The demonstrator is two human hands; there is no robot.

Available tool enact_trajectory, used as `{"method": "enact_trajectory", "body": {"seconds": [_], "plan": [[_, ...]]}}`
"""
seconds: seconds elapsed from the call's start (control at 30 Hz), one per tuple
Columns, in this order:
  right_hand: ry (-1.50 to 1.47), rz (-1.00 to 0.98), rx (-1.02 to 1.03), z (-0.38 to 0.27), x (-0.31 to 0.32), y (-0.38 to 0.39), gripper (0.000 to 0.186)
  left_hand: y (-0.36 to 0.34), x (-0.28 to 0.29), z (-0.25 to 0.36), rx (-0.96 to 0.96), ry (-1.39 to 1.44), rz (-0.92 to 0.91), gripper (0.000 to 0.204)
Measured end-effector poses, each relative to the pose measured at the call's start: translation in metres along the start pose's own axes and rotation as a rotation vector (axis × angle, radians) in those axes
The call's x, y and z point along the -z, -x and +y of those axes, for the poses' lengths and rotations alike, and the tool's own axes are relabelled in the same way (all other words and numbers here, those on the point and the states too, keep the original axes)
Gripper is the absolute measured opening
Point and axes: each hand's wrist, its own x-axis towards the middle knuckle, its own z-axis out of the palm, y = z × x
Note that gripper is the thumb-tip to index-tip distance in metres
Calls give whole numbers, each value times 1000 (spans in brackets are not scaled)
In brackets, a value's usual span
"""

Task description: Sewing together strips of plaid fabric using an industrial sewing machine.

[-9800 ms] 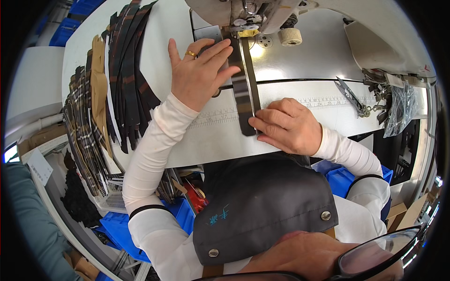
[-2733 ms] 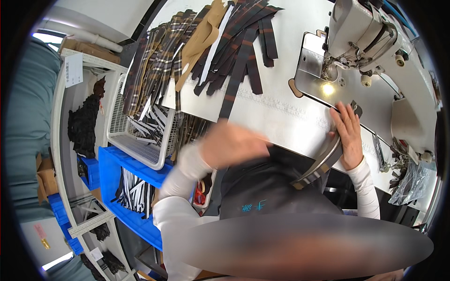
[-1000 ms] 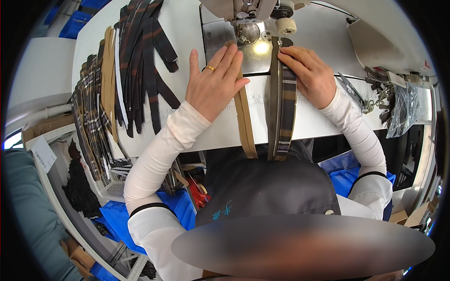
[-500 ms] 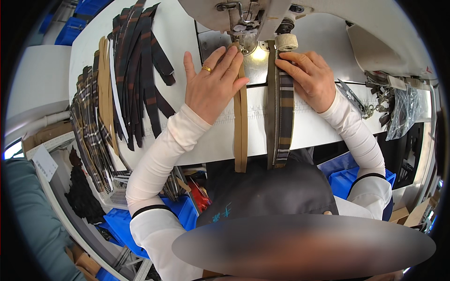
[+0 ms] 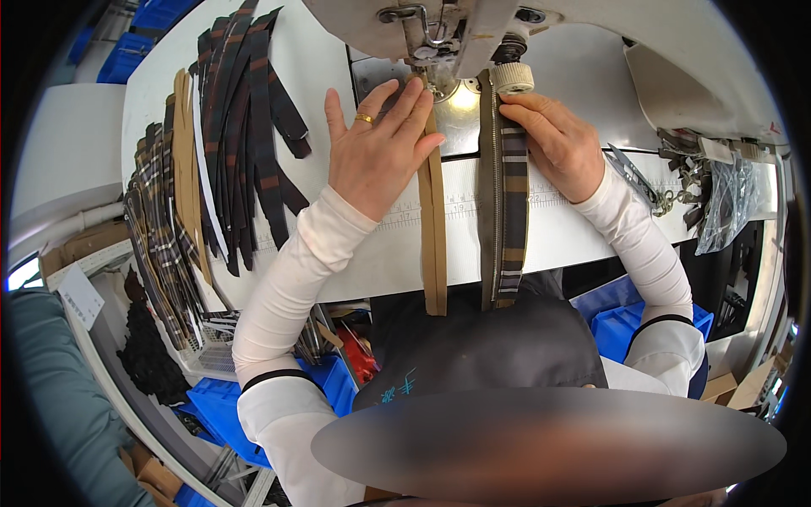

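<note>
My left hand point(image 5: 376, 156) is open, fingers spread, its fingertips resting on a long tan fabric strip point(image 5: 432, 237) whose far end lies by the sewing machine's needle area point(image 5: 427, 55). My right hand point(image 5: 557, 144) pinches the upper part of a long zipper strip point(image 5: 492, 228), olive along one side, with a dark striped band point(image 5: 513, 237) along the other. The two strips lie side by side, apart, hanging over the table's front edge toward my dark apron point(image 5: 473, 346). The tan strip's far end is partly hidden by my fingers and the machine.
Piles of dark striped strips point(image 5: 245, 127), plaid strips point(image 5: 156, 211) and tan strips point(image 5: 182, 127) cover the table's left. Metal scissors point(image 5: 629, 177) and a clear plastic bag point(image 5: 726, 194) lie at right. Blue bins point(image 5: 211, 406) and a white basket point(image 5: 211, 355) sit below.
Since the earliest frames, a tan strip has come under my left hand, beside the zipper strip. Over the last second both hands have stayed nearly still, with the machine head appearing lower in view.
</note>
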Motion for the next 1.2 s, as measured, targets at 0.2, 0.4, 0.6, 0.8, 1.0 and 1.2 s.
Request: {"method": "enact_trajectory", "body": {"seconds": [0.2, 0.4, 0.6, 0.8, 1.0, 1.2], "plan": [[-45, -6, -39, -1, 1, 0, 40, 1, -2, -1, -42, -5, 41, 47], [8, 0, 12, 1, 0, -1, 41, 2, -1, 0, -50, -22, 35, 47], [-6, -4, 1, 0, 1, 0, 39, -1, 2, 2, -37, -12, 43, 42], [-362, 87, -78, -16, 0, -22, 32, -13, 7, -21, -129, 46, 24, 30], [-363, 74, -9, -21, -18, -36, 25, -8, 0, -20, -106, 91, 119, 19], [-285, 42, 24, -22, -24, -32, 24, -7, -4, -20, -71, 73, 153, 17]]}}
